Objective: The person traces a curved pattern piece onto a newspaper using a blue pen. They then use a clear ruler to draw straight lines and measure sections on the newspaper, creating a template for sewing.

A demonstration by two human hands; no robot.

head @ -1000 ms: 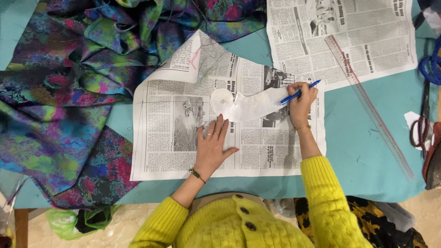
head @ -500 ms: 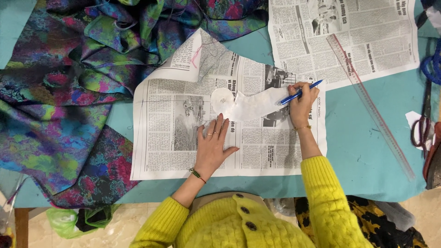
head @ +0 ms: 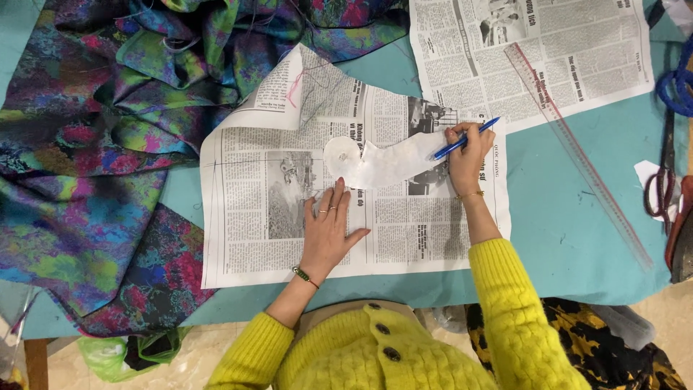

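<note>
A sheet of newspaper (head: 404, 231) lies spread on the teal table (head: 570, 209). On it rests a white curved paper pattern piece (head: 382, 162). My left hand (head: 328, 231) lies flat on the newspaper, fingers apart, its fingertips just below the pattern's left end. My right hand (head: 468, 155) grips a blue pen (head: 462, 139), its tip at the pattern's right edge. Both arms wear yellow knitted sleeves.
Multicoloured patterned fabric (head: 101, 159) is bunched over the left and top of the table. A second newspaper sheet (head: 599, 50) lies at the top right with a long clear ruler (head: 577, 152) across it. Red-handled scissors (head: 660, 191) lie at the right edge.
</note>
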